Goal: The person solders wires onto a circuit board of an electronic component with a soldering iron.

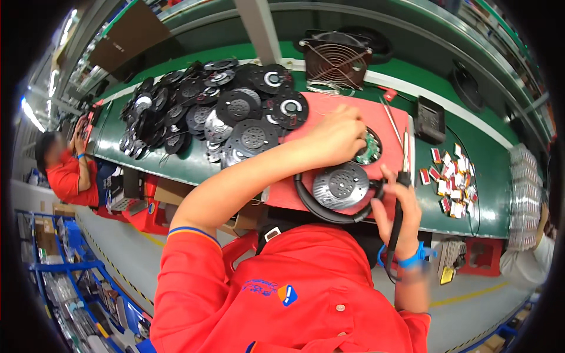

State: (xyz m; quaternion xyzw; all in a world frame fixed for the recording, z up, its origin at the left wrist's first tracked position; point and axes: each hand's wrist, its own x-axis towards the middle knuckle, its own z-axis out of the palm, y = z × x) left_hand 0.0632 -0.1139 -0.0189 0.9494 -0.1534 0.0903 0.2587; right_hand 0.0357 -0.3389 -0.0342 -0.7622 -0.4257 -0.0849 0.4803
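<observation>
A headphone with a black headband (318, 207) lies on the pink mat (284, 191) in front of me. One part of it is a round black-and-silver speaker plate (343, 186). Just beyond sits an ear cup with a green circuit board (371, 148) showing. My left hand (341, 134) is closed over the left side of that board, its fingertips pinched together; what they hold is hidden. In my right hand (401, 212) is a soldering iron (404, 177), its metal tip pointing up and away. The right fingers are beside the headphone's right side.
Many black speaker plates (194, 106) are piled left on the green table (491, 194). A fan (337, 63) stands behind the mat. Right are a black tray (431, 120), small red-and-white battery-like packs (453, 179) and stacked clear trays (524, 197). A co-worker (73, 170) sits far left.
</observation>
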